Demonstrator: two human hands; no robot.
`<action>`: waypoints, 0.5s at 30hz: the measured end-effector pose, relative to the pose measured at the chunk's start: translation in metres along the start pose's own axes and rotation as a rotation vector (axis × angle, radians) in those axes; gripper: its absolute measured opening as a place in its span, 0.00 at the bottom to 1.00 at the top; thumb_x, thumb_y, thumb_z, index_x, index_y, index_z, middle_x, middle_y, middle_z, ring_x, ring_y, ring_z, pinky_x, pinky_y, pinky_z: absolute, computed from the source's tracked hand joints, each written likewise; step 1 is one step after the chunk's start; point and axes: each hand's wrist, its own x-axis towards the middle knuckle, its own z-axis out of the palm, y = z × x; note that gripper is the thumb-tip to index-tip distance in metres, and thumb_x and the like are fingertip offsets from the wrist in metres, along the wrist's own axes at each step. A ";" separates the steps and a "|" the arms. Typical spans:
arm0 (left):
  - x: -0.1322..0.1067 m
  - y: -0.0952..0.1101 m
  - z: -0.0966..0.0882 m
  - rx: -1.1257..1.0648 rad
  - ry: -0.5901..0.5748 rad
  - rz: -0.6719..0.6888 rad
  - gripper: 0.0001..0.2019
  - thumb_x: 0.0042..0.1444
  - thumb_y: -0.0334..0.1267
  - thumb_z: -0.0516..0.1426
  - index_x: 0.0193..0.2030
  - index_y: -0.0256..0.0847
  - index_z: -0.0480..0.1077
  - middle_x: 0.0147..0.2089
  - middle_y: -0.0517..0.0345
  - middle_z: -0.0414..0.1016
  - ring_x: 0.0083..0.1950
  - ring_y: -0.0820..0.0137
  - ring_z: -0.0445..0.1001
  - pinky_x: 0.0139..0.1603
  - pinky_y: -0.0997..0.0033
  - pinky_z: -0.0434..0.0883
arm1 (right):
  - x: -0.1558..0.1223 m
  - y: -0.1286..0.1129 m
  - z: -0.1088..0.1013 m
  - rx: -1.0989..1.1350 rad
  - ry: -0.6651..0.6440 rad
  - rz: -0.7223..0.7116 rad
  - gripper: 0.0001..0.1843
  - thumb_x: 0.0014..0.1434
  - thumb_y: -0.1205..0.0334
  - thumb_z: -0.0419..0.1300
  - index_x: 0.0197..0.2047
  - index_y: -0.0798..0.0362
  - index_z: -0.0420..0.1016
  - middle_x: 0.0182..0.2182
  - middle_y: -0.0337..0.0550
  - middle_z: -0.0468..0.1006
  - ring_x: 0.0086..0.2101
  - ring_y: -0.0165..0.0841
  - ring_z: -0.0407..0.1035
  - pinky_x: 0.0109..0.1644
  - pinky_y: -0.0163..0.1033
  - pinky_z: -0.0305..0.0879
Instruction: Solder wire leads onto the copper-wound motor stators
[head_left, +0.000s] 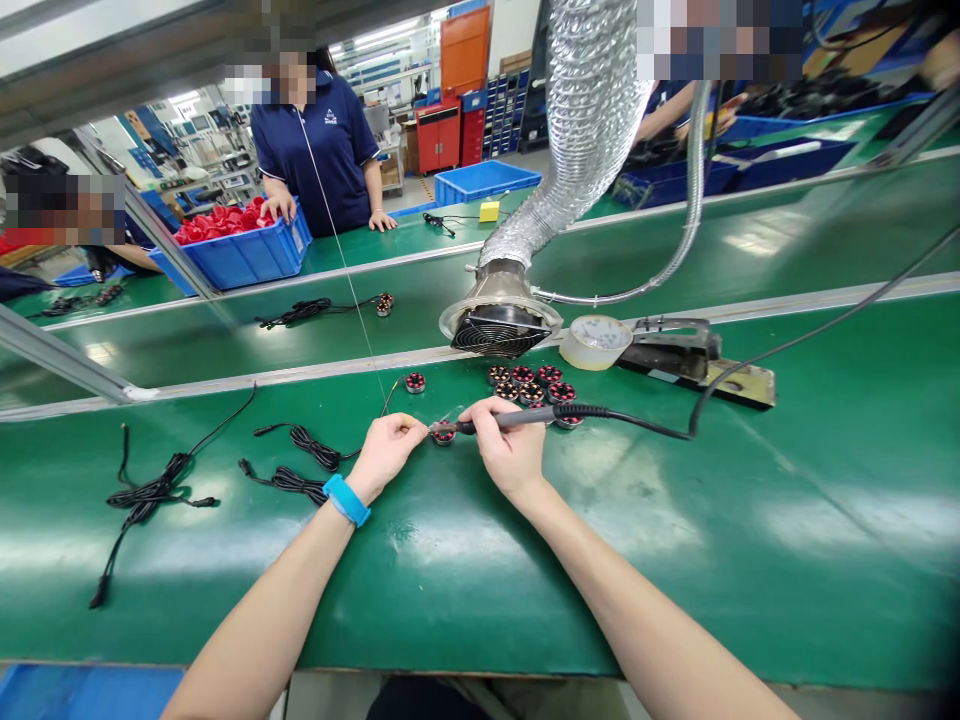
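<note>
My right hand (512, 445) grips a soldering iron (517, 418) like a pen, its tip pointing left. Under the tip sits a small round motor stator (443, 433) with red windings, on the green bench. My left hand (391, 448), a blue band at its wrist, is closed in a pinch at the stator's left side. A thin solder wire (352, 280) runs down from above to this hand; the fingertips hide its end. A black cable (315, 447) also leads to the left hand, and a thin lead with a yellowish end sticks up behind it.
Several stators (523, 376) cluster behind my right hand; another stator (415, 382) sits alone. Black cables (154, 490) lie at left. Over the bench hangs a fume extractor hood (501, 325). A tape roll (596, 342) and a metal holder (697, 370) stand right. Co-workers stand across the line.
</note>
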 end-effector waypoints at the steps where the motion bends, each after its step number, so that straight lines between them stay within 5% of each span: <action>1: 0.000 0.000 0.000 0.002 -0.001 -0.001 0.12 0.51 0.45 0.62 0.31 0.35 0.76 0.24 0.62 0.68 0.26 0.75 0.58 0.30 0.72 0.57 | 0.000 0.000 0.000 0.003 0.005 0.008 0.14 0.63 0.63 0.56 0.26 0.51 0.76 0.23 0.38 0.79 0.26 0.33 0.75 0.31 0.37 0.71; 15: -0.001 0.003 -0.001 -0.003 -0.006 -0.006 0.12 0.52 0.45 0.63 0.31 0.35 0.77 0.23 0.62 0.67 0.26 0.75 0.59 0.30 0.73 0.58 | 0.001 0.002 -0.002 -0.005 0.084 0.045 0.15 0.63 0.62 0.55 0.26 0.51 0.75 0.23 0.39 0.77 0.28 0.36 0.76 0.32 0.39 0.71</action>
